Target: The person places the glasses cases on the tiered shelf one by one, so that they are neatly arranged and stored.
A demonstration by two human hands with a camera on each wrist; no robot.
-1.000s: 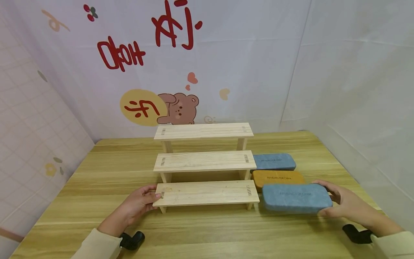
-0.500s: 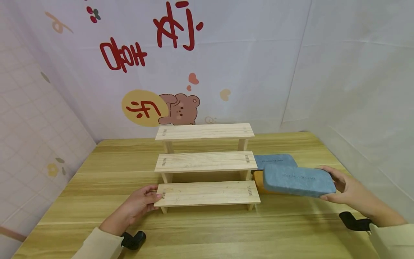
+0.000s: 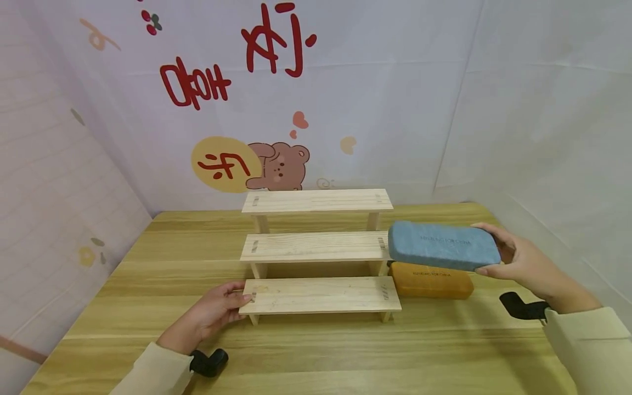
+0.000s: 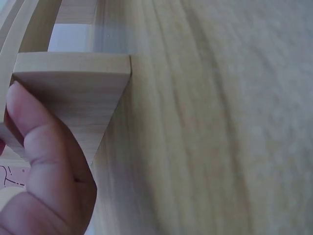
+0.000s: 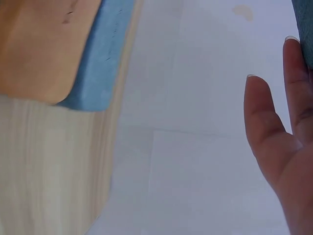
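A three-tier wooden stand (image 3: 323, 295) is in the middle of the table. My left hand (image 3: 214, 312) grips the left end of its lowest step, thumb on top. In the left wrist view a finger (image 4: 41, 147) lies beside the step's end. My right hand (image 3: 535, 269) holds a blue glasses case (image 3: 444, 245) by its right end, raised beside the middle step. Below it on the table lies an orange glasses case (image 3: 432, 282). A second blue glasses case (image 5: 93, 73) shows in the right wrist view behind the orange one; in the head view the raised case hides it.
The wood-grain table (image 3: 316, 356) reaches to a white printed backdrop (image 3: 385, 99). White cloth walls (image 3: 558, 137) stand on both sides. A black wrist mount (image 3: 523, 307) sits on each wrist.
My right hand has lifted the blue glasses case from in front of the orange one, up and back over the other blue case. My left hand keeps its grip on the stand.
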